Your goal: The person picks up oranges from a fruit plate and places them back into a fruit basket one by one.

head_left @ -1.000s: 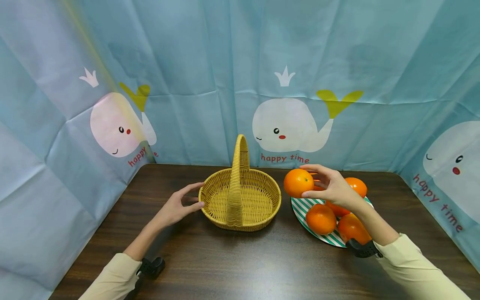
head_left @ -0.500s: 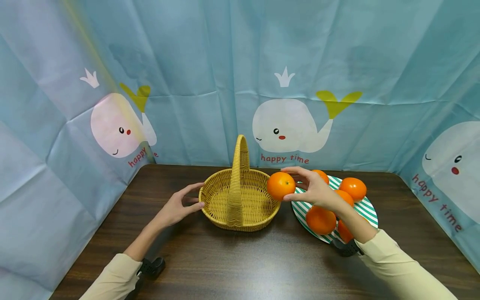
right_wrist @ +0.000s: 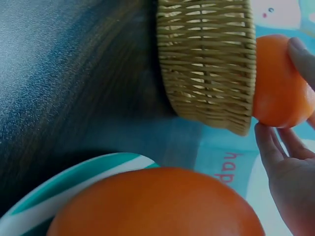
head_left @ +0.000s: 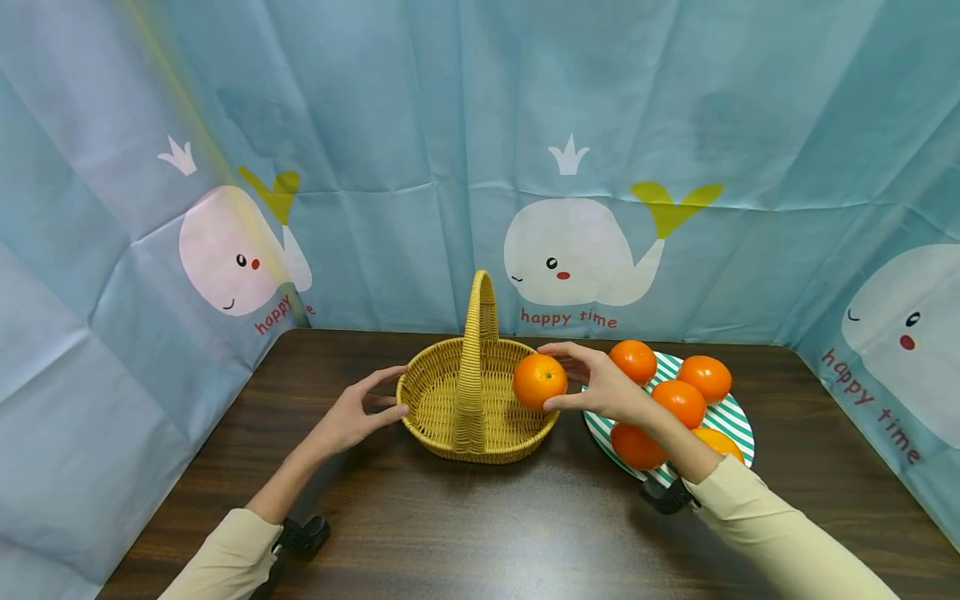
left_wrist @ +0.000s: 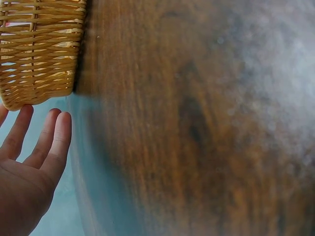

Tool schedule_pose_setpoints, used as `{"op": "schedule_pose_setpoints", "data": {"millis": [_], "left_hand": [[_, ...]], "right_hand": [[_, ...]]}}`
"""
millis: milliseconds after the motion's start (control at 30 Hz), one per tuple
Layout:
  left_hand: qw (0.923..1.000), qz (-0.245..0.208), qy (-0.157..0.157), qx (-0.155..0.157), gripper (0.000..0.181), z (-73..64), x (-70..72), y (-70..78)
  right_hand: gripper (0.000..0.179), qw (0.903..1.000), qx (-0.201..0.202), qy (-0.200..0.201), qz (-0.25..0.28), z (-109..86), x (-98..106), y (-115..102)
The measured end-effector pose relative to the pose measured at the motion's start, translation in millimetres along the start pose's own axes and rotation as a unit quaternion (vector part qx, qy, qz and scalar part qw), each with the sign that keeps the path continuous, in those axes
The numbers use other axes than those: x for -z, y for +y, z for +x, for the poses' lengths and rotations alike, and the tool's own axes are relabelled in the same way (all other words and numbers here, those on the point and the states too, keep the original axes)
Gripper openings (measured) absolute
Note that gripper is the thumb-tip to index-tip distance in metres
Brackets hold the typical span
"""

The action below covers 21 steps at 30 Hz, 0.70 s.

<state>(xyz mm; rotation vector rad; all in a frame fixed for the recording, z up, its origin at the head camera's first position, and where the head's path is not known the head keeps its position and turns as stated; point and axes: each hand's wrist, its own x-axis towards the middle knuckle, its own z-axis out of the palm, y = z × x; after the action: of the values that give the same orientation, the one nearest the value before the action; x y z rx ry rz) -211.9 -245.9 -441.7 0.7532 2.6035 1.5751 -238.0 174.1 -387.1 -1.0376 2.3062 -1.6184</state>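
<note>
An orange (head_left: pixel 540 382) with a small green stem spot is in my right hand (head_left: pixel 600 387), pinched between thumb and fingers. It overlaps the right rim of the yellow wicker basket (head_left: pixel 480 450) in the head view. The right wrist view has this orange (right_wrist: pixel 278 83) right at the basket's rim (right_wrist: pixel 250 73). On the basket's other side, my left hand (head_left: pixel 360 414) rests its fingertips against the left rim. Its fingers are nearly straight in the left wrist view, with tips (left_wrist: pixel 22 115) at the basket's edge (left_wrist: pixel 39 98).
Several more oranges (head_left: pixel 678 403) lie on a green-and-white striped plate (head_left: pixel 738 421) to the right, partly under my right forearm. The basket's tall arched handle (head_left: pixel 471 367) crosses its middle. Behind the dark wooden table (head_left: pixel 480 533) hangs a blue whale-print curtain (head_left: pixel 405 167).
My right hand has carried the orange leftward from above the plate to the basket's right rim, uncovering oranges on the plate. The left hand and basket have stayed put.
</note>
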Motion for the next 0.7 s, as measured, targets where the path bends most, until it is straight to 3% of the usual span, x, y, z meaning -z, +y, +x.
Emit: {"op": "schedule_pose_setpoints", "data": {"millis": [367,700], "left_hand": [[1.0000,0.000,-0.001,0.001,0.062,0.9,-0.9,1.0],[1.0000,0.003,-0.002,0.004,0.062,0.2,0.0,1.1]], "right_hand": [[0.074,0.9999,0.001,-0.009,-0.007,5.0,-7.2,3.0],[0.059,0.9998,-0.016,0.005,0.006,-6.4,6.8,0.4]]}}
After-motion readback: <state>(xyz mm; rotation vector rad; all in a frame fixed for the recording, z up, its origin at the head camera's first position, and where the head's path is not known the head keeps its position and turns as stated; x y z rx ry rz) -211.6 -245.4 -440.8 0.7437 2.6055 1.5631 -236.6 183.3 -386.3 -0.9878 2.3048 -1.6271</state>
